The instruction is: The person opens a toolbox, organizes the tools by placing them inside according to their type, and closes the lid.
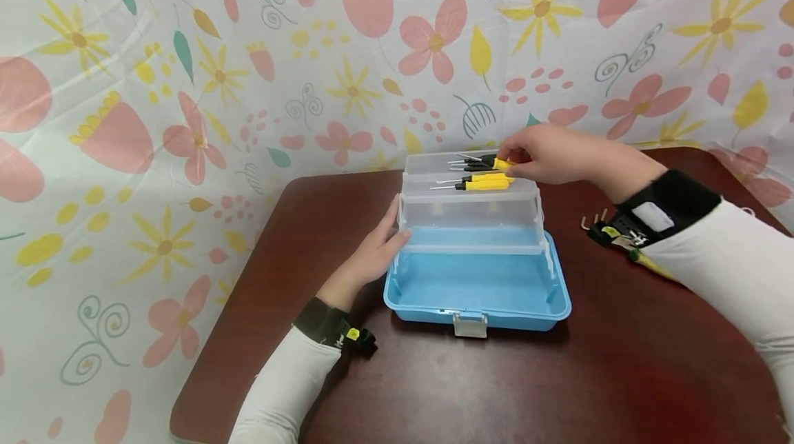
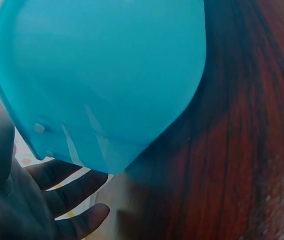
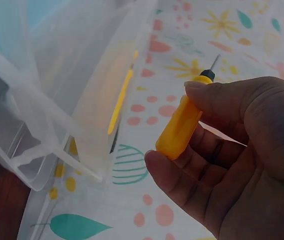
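A light blue toolbox (image 1: pixel 477 278) stands unlatched on the table, its clear plastic lid and tray (image 1: pixel 468 213) raised at the back. My left hand (image 1: pixel 372 254) rests at the box's left rear side, thumb by the rim; in the left wrist view its loosely extended fingers (image 2: pixel 76 192) reach behind the rear corner. Over the clear top, my right hand (image 1: pixel 552 153) pinches a small screwdriver (image 3: pixel 179 125) with a yellow handle, dark collar and thin shaft. Several yellow-handled screwdrivers (image 1: pixel 486 185) and black ones (image 1: pixel 476 166) lie below it, shafts pointing left.
Hex keys (image 1: pixel 594 219) and a tool with a yellow-green handle (image 1: pixel 651 265) lie right of the box, partly hidden by the right forearm. A pale latch (image 1: pixel 470 325) hangs at the box front. Floral cloth (image 1: pixel 353 85) stands behind the dark wooden table (image 1: pixel 496 389).
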Available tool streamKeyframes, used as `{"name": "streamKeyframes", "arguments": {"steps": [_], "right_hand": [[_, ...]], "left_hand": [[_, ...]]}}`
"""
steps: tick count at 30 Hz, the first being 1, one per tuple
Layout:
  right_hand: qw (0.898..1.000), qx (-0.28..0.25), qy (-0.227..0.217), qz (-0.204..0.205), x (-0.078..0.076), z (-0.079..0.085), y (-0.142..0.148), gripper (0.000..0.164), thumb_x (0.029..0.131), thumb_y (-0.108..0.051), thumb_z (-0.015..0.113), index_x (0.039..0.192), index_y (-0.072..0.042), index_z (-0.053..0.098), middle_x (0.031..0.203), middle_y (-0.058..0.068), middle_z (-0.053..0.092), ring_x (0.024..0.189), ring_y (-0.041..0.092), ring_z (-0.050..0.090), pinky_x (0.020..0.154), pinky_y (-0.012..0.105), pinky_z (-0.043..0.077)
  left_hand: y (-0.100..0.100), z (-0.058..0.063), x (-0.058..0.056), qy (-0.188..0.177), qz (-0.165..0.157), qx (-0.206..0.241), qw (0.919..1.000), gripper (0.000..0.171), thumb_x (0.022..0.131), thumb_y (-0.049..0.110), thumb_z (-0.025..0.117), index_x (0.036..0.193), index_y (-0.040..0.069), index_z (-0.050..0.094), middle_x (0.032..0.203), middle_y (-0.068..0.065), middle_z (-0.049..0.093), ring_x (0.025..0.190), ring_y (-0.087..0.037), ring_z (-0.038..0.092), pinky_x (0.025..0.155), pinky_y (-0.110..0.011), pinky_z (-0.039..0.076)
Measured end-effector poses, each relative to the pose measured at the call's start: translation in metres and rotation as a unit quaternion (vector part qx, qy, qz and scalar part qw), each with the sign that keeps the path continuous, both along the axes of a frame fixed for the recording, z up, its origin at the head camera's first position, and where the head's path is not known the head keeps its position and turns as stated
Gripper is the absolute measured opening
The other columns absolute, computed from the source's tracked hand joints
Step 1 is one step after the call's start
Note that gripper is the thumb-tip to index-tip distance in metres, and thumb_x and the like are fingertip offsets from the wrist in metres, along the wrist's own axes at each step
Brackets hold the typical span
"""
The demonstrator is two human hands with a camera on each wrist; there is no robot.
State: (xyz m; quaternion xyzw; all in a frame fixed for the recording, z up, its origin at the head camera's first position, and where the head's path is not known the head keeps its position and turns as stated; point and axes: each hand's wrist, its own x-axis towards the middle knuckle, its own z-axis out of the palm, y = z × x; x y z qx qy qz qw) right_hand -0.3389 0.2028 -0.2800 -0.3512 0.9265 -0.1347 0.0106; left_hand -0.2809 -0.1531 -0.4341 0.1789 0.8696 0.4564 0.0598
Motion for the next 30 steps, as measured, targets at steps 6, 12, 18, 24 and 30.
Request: {"name": "streamKeyframes", "arguments": {"steps": [6, 12, 18, 24, 30], "right_hand": [[0.999, 0.043, 0.002, 0.017, -0.012, 0.0, -0.015, 0.01, 0.095, -0.013, 0.072, 0.104, -0.011, 0.071, 0.079, 0.003, 0.057, 0.077, 0.019, 0.053, 0.073, 0.036, 0.043], [0.998, 0.054, -0.016, 0.027, -0.017, -0.006, -0.029, 0.012, 0.095, -0.011, 0.07, 0.107, -0.009, 0.071, 0.079, 0.004, 0.058, 0.078, 0.021, 0.054, 0.076, 0.036, 0.045], [0.997, 0.06, -0.024, 0.034, -0.02, -0.017, -0.041, 0.02, 0.094, -0.012, 0.072, 0.113, -0.009, 0.073, 0.096, 0.006, 0.069, 0.089, 0.023, 0.059, 0.086, 0.042, 0.053], [0.997, 0.061, -0.02, 0.042, -0.023, -0.023, -0.049, 0.022, 0.094, -0.012, 0.072, 0.115, -0.008, 0.073, 0.105, 0.007, 0.073, 0.092, 0.024, 0.062, 0.09, 0.045, 0.055], [0.997, 0.059, -0.031, 0.032, -0.022, -0.025, -0.053, 0.022, 0.093, -0.009, 0.072, 0.114, -0.008, 0.074, 0.104, 0.008, 0.072, 0.092, 0.024, 0.061, 0.09, 0.045, 0.055]], "left_hand": [[0.001, 0.002, 0.001, 0.007, -0.003, 0.009, 0.9999, 0.074, 0.108, 0.042, 0.048, 0.16, 0.052, -0.003, 0.171, 0.0, 0.026, 0.144, -0.03, 0.049, 0.109, -0.059, 0.047], [0.001, 0.0, 0.0, 0.011, -0.008, 0.0, 0.9999, 0.074, 0.108, 0.042, 0.047, 0.161, 0.051, -0.005, 0.172, 0.002, 0.022, 0.144, -0.03, 0.05, 0.11, -0.058, 0.048], [-0.001, -0.001, -0.001, 0.011, -0.002, -0.003, 0.9999, 0.073, 0.108, 0.044, 0.047, 0.159, 0.055, -0.004, 0.172, 0.002, 0.024, 0.143, -0.029, 0.051, 0.109, -0.058, 0.048], [-0.002, -0.003, -0.001, 0.007, 0.002, -0.005, 1.0, 0.072, 0.107, 0.047, 0.046, 0.158, 0.058, -0.004, 0.171, 0.002, 0.024, 0.142, -0.029, 0.051, 0.109, -0.058, 0.048], [-0.001, -0.002, -0.002, 0.01, -0.001, -0.008, 0.9999, 0.072, 0.107, 0.046, 0.046, 0.158, 0.057, -0.005, 0.171, 0.0, 0.026, 0.143, -0.029, 0.051, 0.109, -0.058, 0.048]]}}
